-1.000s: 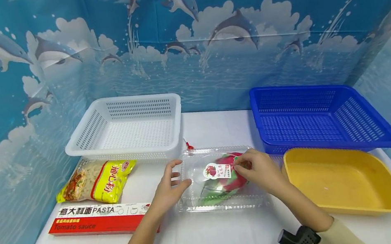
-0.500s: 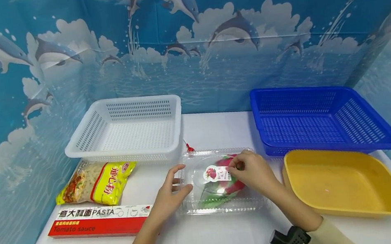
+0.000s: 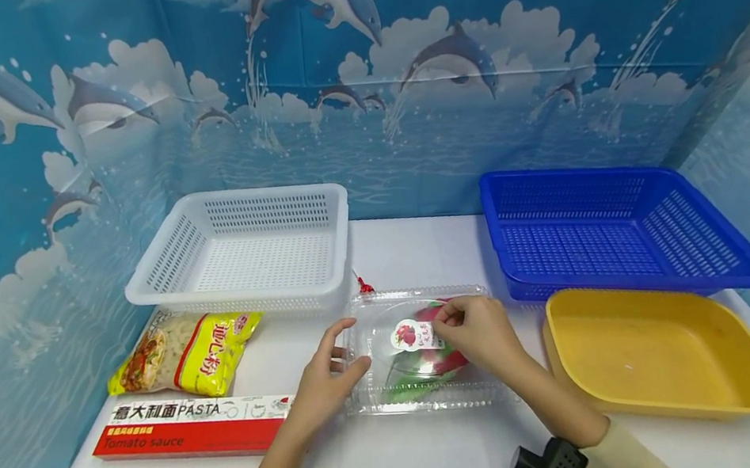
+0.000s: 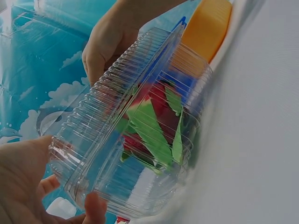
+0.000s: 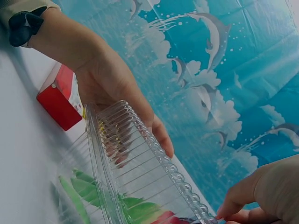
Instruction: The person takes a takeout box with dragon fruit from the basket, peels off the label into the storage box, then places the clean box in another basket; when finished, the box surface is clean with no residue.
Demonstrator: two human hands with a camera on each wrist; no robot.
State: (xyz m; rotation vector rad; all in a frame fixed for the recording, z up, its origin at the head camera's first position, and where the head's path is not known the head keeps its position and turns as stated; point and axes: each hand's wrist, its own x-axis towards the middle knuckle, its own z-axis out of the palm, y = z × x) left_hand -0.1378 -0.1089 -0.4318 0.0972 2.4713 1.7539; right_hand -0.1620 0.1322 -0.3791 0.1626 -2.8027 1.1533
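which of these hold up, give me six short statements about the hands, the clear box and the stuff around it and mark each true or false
1. The red and green fruit is inside the clear box. True.
2. The right hand pinches at the right end of the label on the lid. True.
3. The left hand holds the noodle bag. False: the left hand is at the left end of the clear box, and the noodle bag lies apart from it.
4. The yellow tub stands left of the clear box. False: the yellow tub stands to its right.
5. The pasta box lies on the near side of the noodle bag. True.
6. The pasta box stands upright on its end. False: the pasta box lies flat.
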